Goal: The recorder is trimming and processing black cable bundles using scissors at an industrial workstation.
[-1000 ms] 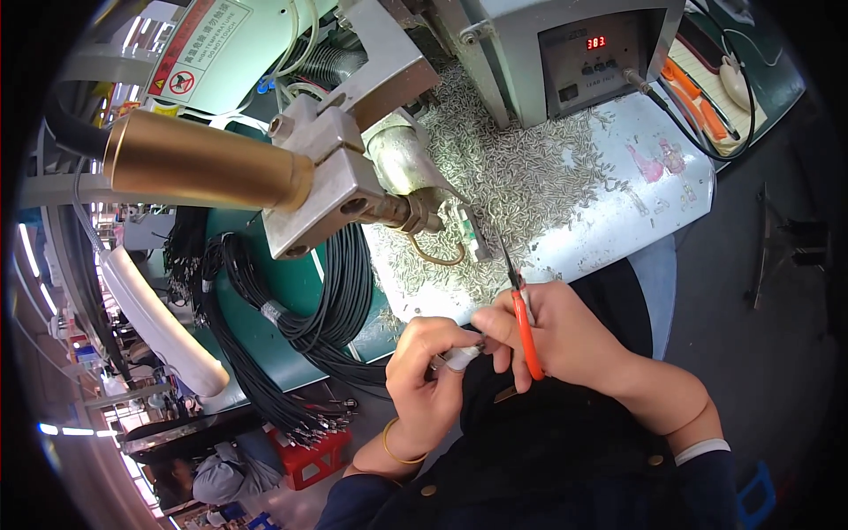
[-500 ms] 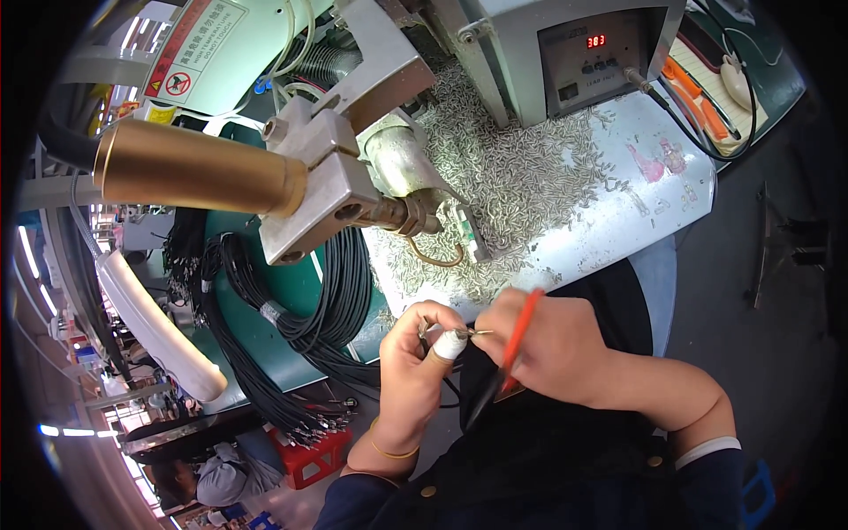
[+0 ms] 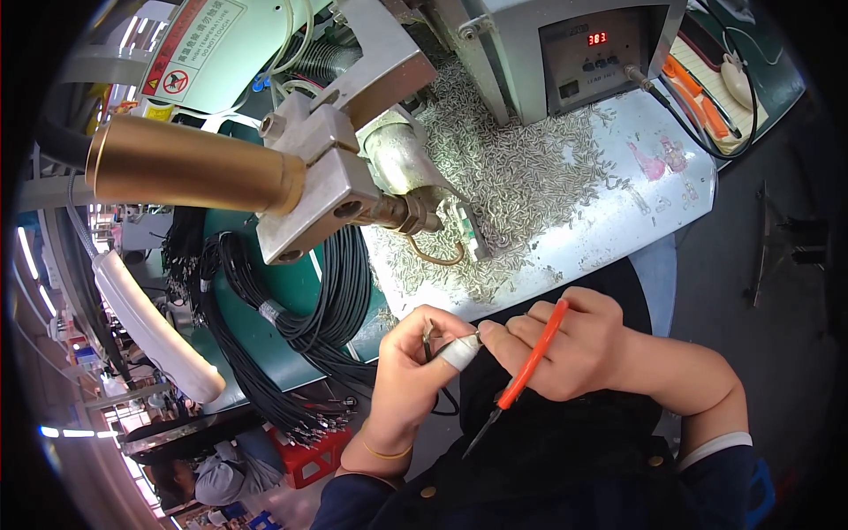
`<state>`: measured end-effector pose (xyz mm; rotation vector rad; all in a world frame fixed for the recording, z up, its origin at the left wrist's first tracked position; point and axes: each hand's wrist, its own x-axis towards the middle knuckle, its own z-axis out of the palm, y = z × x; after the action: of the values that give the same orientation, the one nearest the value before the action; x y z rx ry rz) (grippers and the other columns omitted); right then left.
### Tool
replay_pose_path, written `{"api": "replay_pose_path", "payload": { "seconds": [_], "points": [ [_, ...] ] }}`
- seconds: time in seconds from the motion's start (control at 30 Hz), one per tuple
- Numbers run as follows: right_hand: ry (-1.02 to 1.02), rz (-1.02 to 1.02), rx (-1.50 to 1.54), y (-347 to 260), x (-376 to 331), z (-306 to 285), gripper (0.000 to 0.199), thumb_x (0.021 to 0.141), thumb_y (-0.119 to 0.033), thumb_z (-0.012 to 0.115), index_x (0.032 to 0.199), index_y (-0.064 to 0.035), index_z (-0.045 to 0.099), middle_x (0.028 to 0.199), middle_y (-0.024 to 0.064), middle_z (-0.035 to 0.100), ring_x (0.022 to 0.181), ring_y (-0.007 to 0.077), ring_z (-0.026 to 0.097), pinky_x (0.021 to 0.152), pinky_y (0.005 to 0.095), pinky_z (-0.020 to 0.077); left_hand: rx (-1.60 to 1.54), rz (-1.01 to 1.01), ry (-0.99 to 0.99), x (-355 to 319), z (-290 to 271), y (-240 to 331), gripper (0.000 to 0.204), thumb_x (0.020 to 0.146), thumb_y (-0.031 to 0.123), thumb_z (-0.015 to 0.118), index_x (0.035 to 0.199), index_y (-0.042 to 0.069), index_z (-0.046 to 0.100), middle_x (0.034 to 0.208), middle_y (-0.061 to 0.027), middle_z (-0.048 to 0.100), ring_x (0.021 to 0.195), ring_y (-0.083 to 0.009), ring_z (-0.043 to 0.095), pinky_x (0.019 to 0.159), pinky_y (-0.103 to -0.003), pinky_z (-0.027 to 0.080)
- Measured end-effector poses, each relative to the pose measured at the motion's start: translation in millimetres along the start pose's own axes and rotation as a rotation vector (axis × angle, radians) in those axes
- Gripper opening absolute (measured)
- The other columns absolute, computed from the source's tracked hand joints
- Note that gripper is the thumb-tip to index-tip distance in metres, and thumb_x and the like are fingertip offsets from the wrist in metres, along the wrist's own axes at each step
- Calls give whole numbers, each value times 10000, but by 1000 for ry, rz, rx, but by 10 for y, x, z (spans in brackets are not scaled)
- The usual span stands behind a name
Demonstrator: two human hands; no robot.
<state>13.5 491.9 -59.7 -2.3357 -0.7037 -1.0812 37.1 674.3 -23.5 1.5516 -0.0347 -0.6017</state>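
My left hand (image 3: 413,371) pinches the end of a thin dark cable (image 3: 427,343) between thumb and a taped forefinger, just below the table edge. My right hand (image 3: 574,349) meets it fingertip to fingertip while holding orange-handled tweezers (image 3: 521,380), whose dark tips point down toward my lap. A metal clamp head (image 3: 336,190) with a brass cylinder (image 3: 185,168) hangs above and to the left of both hands.
The white table (image 3: 658,190) is strewn with several small metal pieces (image 3: 521,177). A grey control box (image 3: 583,53) with a red display stands at the back. Bundles of black cables (image 3: 300,318) lie on a green surface to the left. Another person (image 3: 212,481) works lower left.
The right hand has swung the tweezers from pointing up at the table to pointing down. Both hands have drawn together at the fingertips on the cable end.
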Motion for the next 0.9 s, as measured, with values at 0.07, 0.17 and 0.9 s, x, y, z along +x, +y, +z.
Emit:
{"api": "replay_pose_path", "payload": {
  "seconds": [0.07,0.17,0.9],
  "points": [
    [-3,72,61,-56,-33,36,284,606,-122,645,887,-80,630,600,-56,497,456,61,450,421,190,277,337,281,151,-50,81,-58,102,787,0,639,860,7,568,737,21,530,560,5,414,460,-139,275],
    [-8,221,177,-95,-80,105,276,592,-57,669,862,-66,611,601,-47,523,453,74,487,410,194,307,476,497,175,-28,130,-128,94,795,-4,629,862,4,565,749,18,532,567,4,415,468,-138,277],
    [-575,889,314,-298,-50,-107,347,679,-327,731,659,-37,541,504,58,550,459,228,577,426,324,439,-48,225,125,-16,128,-41,176,762,-82,615,920,-35,554,876,-49,592,759,-60,551,696,-176,443]
  ]
}}
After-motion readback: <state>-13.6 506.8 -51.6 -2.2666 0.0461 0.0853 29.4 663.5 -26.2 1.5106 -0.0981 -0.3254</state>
